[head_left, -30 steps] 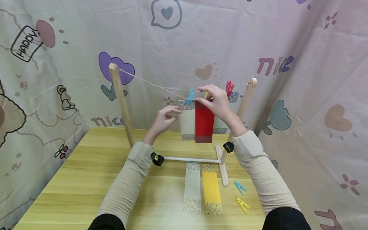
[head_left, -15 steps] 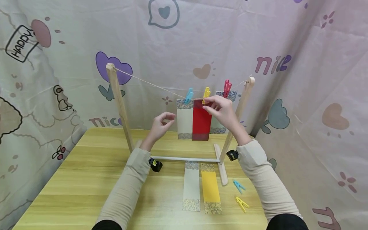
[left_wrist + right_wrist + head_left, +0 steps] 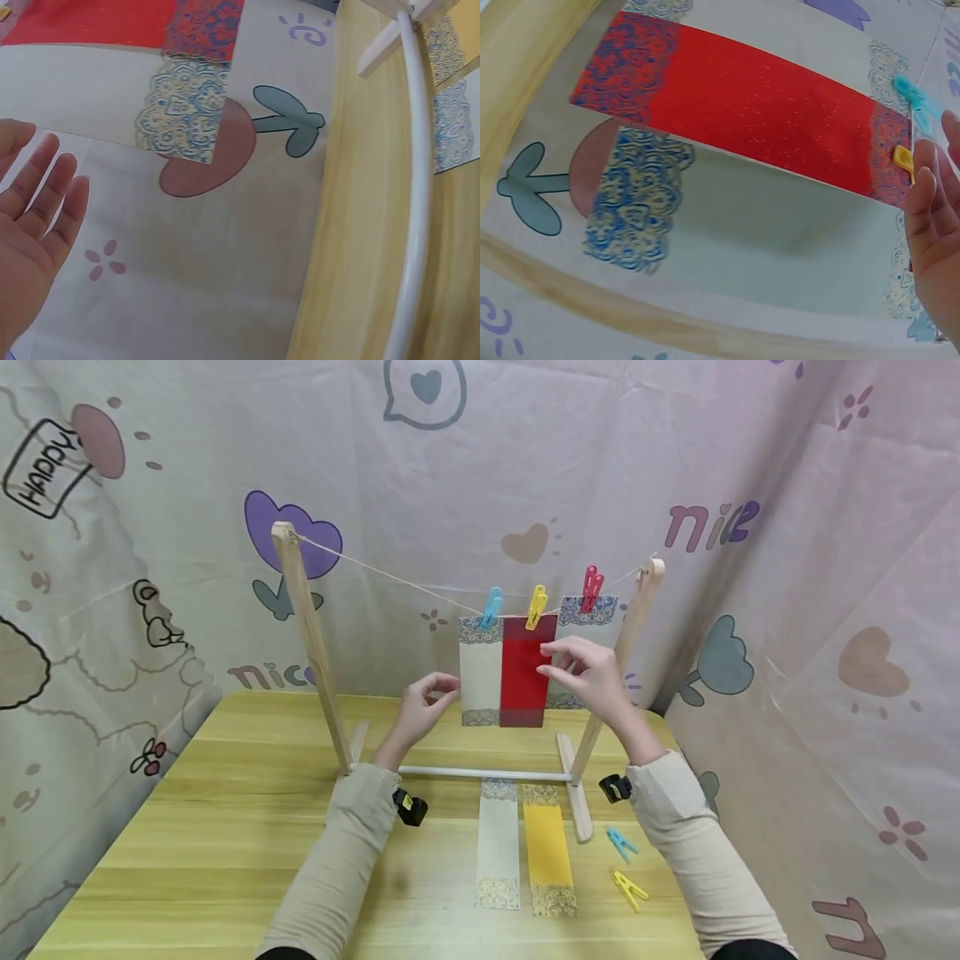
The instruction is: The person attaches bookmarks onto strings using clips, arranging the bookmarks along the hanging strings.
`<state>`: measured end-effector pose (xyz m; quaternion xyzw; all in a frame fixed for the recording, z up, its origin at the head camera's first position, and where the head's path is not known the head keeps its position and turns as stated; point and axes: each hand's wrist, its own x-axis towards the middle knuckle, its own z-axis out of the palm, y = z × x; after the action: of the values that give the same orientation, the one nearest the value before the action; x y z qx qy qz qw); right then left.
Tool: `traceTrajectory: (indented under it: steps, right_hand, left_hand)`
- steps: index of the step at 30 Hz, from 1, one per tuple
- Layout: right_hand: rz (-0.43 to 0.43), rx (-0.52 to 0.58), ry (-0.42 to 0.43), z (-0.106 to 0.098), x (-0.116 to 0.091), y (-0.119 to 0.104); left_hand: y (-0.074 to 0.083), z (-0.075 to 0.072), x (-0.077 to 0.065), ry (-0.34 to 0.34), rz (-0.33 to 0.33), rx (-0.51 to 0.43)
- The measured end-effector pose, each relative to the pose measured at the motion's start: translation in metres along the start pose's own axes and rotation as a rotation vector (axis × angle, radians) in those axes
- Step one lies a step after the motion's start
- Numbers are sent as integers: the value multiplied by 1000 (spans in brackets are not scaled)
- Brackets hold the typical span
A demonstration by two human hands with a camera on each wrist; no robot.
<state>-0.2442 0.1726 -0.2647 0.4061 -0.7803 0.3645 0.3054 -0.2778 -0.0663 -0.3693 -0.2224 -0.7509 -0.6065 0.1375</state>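
Observation:
Three paper strips with lace-patterned ends hang from a string (image 3: 397, 578): a cream one (image 3: 480, 681), a red one (image 3: 522, 672) and a pale one (image 3: 587, 612). Blue (image 3: 491, 607), yellow (image 3: 536, 607) and red (image 3: 592, 589) clothespins clip them, in that order. My left hand (image 3: 422, 710) is at the cream strip's left edge, fingers loosely bent and holding nothing; the left wrist view shows its fingertips by that edge. My right hand (image 3: 588, 675) holds nothing, thumb and fingers apart, overlapping the red strip's right edge. In the right wrist view, its fingers (image 3: 926, 195) show near the yellow clothespin.
The string runs between two wooden posts (image 3: 307, 618), joined low down by a white rod (image 3: 483, 773). On the wooden table (image 3: 210, 827) lie a whitish strip (image 3: 498, 843), a yellow strip (image 3: 549, 847), a blue clothespin (image 3: 621, 843) and a yellow clothespin (image 3: 629, 890). Printed cloth hangs behind.
My right hand has come away from the yellow clothespin and moved down and right. My left hand has drawn back from the cream strip's top and lowered. The red strip stays hanging.

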Motion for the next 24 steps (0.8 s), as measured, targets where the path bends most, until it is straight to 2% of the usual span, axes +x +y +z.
traceTrajectory:
  steps: [8, 13, 20, 24]
  right_hand:
    - [-19, 2, 7, -1, -20, 9]
    - [7, 4, -2, -1, -29, 12]
    - [53, 10, -10, -1, -42, 15]
    - [60, 6, 6, -1, -48, 18]
  left_hand:
    - [-12, 5, -8, 26, -38, 1]
    - [-23, 12, -15, 26, -45, 4]
    - [-59, 25, -21, 16, -89, -20]
    - [-68, 29, -26, 16, -106, -15]
